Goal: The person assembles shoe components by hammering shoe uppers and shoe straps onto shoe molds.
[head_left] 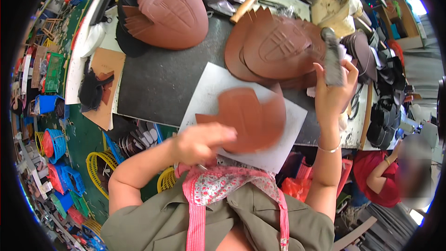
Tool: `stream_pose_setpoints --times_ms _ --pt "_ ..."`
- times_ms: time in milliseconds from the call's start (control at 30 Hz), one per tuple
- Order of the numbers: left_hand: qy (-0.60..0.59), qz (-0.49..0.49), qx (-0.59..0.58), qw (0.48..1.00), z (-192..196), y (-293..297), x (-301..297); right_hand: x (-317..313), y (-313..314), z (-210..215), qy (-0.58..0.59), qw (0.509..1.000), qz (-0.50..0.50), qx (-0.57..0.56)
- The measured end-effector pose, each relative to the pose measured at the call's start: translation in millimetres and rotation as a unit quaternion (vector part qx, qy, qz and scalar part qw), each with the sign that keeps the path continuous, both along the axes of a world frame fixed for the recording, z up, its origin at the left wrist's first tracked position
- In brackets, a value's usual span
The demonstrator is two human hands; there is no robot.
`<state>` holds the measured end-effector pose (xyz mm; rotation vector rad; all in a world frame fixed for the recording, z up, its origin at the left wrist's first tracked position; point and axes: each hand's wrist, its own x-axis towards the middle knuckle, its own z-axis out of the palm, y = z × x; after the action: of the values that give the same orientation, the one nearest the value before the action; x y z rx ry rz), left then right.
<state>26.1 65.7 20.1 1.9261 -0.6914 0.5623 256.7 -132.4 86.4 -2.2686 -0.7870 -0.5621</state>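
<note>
Nearest the lens come your olive shirt and flowered apron, with both hands worked out in front of them. Your right hand is raised, its fingers closed round a grey bar-like tool that stands roughly upright; whether it is a brush cannot be made out. Your left hand is blurred, its fingers overlapping the lower left edge of a brown piece, so you cannot tell how wide they are or whether they touch it.

That brown piece lies flat on a white sheet, right in front of you. It looks like thin leather or something similar, so expect it to be light, bendy and not easily broken, though the narrow points may curl. Pinch it by the broad rounded edge, or steady it with flat fingertips.

Beyond it, on the dark surface, embossed brown pieces are piled at left and right. Farther back are a wooden-handled hammer and a stained cream container.
</note>
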Motion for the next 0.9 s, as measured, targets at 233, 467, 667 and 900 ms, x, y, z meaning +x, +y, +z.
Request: stream_pose_setpoints --times_ms 233,467,667,900 --pt "0.163 0.025 -0.112 0.980 -9.8 -45.0 -11.3 -76.6 -35.4 12.6 0.245 0.929 0.256 -0.109" --pt "0.383 0.161 -0.187 0.890 -10.0 -36.4 31.1 -113.6 -62.9 -42.1 0.328 0.891 0.257 -0.181" --pt "0.413 0.152 -0.174 0.881 -13.5 -30.4 36.7 -108.7 -64.8 -38.2 0.371 0.890 0.237 -0.115" --pt "0.367 0.129 -0.139 0.911 -16.0 -23.2 38.7 -98.5 -77.3 1.6 0.286 0.943 0.172 -0.005"
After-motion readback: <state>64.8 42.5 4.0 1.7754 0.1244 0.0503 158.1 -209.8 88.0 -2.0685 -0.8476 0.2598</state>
